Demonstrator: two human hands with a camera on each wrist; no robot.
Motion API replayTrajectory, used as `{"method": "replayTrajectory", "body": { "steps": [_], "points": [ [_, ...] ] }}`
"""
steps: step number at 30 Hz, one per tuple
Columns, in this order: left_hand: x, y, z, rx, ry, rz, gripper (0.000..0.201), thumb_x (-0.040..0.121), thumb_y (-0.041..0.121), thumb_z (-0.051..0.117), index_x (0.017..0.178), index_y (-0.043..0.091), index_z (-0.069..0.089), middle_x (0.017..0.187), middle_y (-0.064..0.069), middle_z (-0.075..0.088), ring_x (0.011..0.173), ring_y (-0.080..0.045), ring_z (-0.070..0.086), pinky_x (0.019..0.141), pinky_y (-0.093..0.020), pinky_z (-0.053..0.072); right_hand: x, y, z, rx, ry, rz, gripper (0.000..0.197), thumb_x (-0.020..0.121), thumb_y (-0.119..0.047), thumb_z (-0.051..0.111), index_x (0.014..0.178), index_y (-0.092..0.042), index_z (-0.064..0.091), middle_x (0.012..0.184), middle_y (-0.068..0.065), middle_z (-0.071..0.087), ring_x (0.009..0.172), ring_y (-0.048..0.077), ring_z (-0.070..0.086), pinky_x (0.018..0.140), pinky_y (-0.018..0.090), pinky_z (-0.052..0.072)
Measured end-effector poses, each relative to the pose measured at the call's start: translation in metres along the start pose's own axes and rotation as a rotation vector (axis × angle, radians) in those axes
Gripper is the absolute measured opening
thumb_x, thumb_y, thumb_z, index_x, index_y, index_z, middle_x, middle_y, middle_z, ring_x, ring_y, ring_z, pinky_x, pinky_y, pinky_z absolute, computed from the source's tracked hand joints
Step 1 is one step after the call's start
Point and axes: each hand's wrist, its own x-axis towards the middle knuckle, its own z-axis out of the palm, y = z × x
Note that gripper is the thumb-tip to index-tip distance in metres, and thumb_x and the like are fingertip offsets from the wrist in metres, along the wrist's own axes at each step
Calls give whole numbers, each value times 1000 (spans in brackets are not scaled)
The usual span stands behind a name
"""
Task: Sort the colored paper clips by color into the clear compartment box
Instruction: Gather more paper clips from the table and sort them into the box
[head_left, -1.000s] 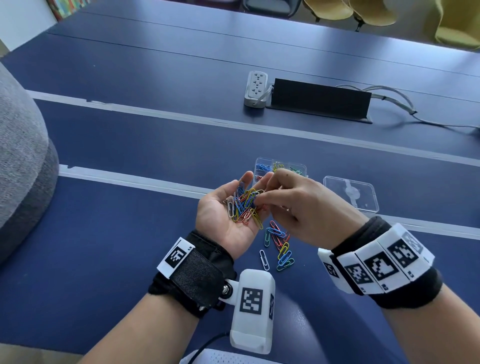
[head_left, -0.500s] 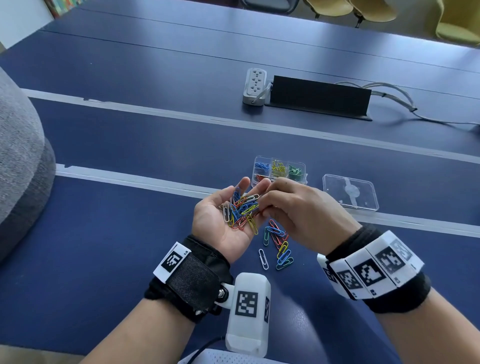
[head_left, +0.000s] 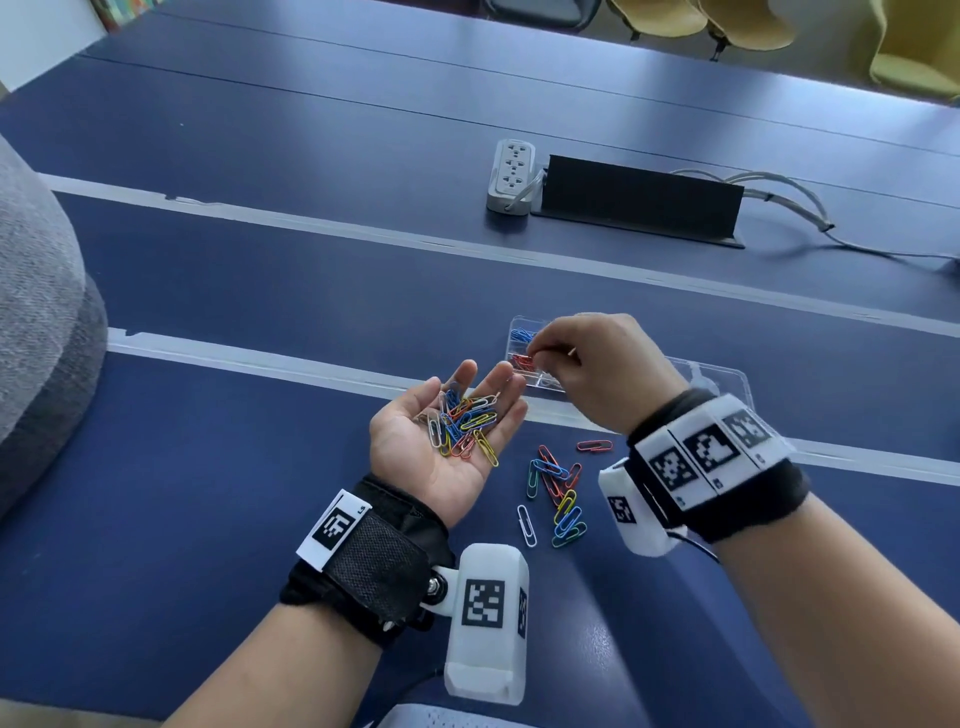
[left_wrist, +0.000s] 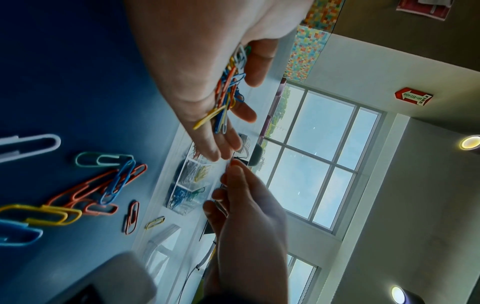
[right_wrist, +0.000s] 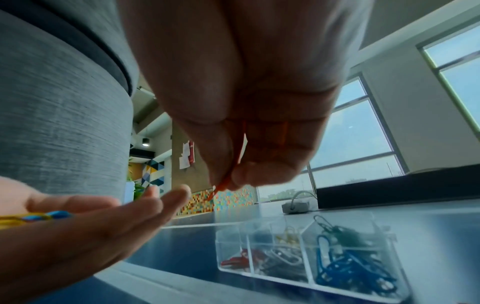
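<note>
Red clip (right_wrist: 225, 184) pinched in right hand (head_left: 597, 374) above box (right_wrist: 363, 292), poised over its red compartment, while left hand (head_left: 441, 441), cupped flat as tray, carried mixed clips (head_left: 465, 423); others lay on desk (head_left: 208, 467).

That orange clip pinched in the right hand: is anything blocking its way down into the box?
Nothing visible does. The right hand pinches the orange clip above the clear box, whose compartments are open on top; its lid lies aside on the table.
</note>
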Motion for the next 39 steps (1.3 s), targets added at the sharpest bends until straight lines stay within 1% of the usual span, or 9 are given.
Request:
{"method": "replayTrajectory", "body": {
  "steps": [6, 13, 16, 19, 24, 28, 30, 35, 39],
  "points": [
    [-2, 8, -1, -2, -10, 24, 32, 94, 22, 36, 89, 4, 61, 105, -26, 67, 110, -40, 61, 94, -49, 47, 30, -1, 15, -102, -79, 157, 17, 81, -25, 54, 84, -25, 70, 88, 3, 70, 84, 28, 63, 77, 35, 53],
    [1, 16, -4, 4, -26, 35, 32, 94, 22, 35, 92, 5, 62, 107, -25, 67, 111, -40, 60, 94, -49, 47, 31, -3, 13, -96, -90, 170, 18, 84, -27, 52, 81, -23, 69, 87, 5, 69, 80, 28, 61, 73, 32, 51],
    [2, 15, -3, 13, -46, 17, 35, 93, 22, 34, 99, 4, 63, 115, -25, 64, 115, -40, 58, 96, -49, 45, 21, -6, 2, -16, -10, 112, 18, 85, -22, 54, 90, -22, 72, 93, 0, 72, 86, 20, 63, 81, 33, 52],
    [1, 12, 1, 14, -81, -3, 38, 90, 21, 34, 106, 2, 62, 121, -28, 61, 115, -41, 57, 98, -50, 44, -1, -20, -10, 109, -8, -34, 13, 82, -16, 63, 87, -24, 72, 79, -9, 69, 65, 0, 57, 73, 18, 47],
    [0, 9, 9, 17, -110, 1, 45, 85, 21, 37, 119, 1, 59, 123, -31, 59, 109, -41, 60, 93, -48, 47, -33, -31, -17, 183, -280, -264, 28, 62, -23, 84, 86, -22, 70, 73, -9, 59, 61, 10, 53, 62, 19, 45],
    [1, 1, 12, 55, -109, -33, 44, 83, 22, 37, 116, 4, 60, 125, -30, 59, 101, -39, 63, 85, -42, 48, -33, -24, -11, 139, -195, -320, 24, 64, -16, 81, 86, -18, 71, 75, -8, 59, 61, -4, 48, 64, 14, 42],
    [0, -2, 13, 70, -115, -43, 45, 82, 22, 37, 116, 4, 61, 119, -29, 62, 94, -37, 65, 80, -39, 48, -32, -20, -13, 151, -157, -319, 16, 68, -12, 75, 84, -17, 73, 78, -8, 63, 62, -2, 50, 66, 11, 42],
    [-2, -7, 17, 40, -119, -45, 49, 82, 21, 39, 122, 0, 59, 113, -30, 62, 100, -39, 59, 89, -47, 50, -27, -11, -15, 90, -66, -254, 14, 74, -14, 68, 86, -20, 73, 83, 2, 70, 71, 18, 62, 73, 36, 52],
    [-1, -8, 17, 28, -132, -68, 51, 84, 22, 37, 125, 0, 57, 125, -27, 59, 109, -40, 58, 91, -60, 46, -28, -12, -16, 60, 21, -223, 11, 77, -16, 66, 87, -19, 71, 73, -1, 62, 61, 13, 50, 66, 35, 50]
  ]
}}
